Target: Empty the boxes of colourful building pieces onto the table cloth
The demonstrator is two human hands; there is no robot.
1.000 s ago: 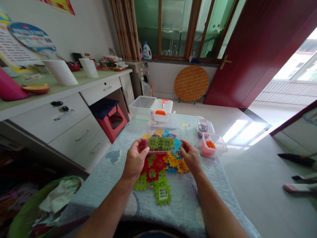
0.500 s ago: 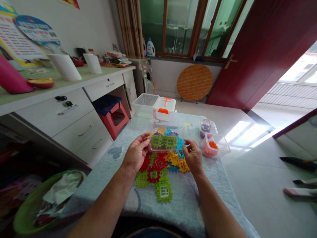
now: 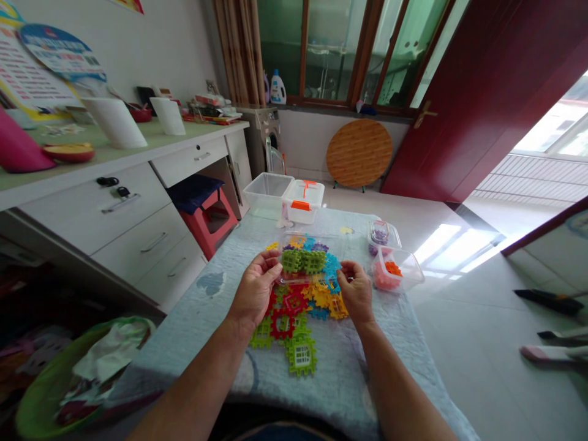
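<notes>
My left hand [image 3: 255,285] is closed, thumb and fingers pinching the left edge of a clear plastic container [image 3: 303,280]. My right hand [image 3: 356,288] grips its right edge with bent fingers. Joined green lattice blocks [image 3: 303,261] show within the container's outline; whether it is a box or only a lid is hard to make out. Below and around it lies a pile of toothed plastic blocks: red ones [image 3: 282,323], yellow ones [image 3: 321,295], blue ones [image 3: 331,266] and purple ones. Nearest me is a green window-shaped block [image 3: 302,355].
On the cloth-covered table [image 3: 220,312], an open clear bin [image 3: 269,190] and a white box with orange clasps [image 3: 303,205] stand at the back. To the right are containers of purple pieces [image 3: 380,236] and orange pieces [image 3: 390,272]. A red stool [image 3: 209,214] stands left.
The clear container has tilted flatter between my hands, and the green blocks show more sharply. Both hands keep their hold. The view has shifted slightly.
</notes>
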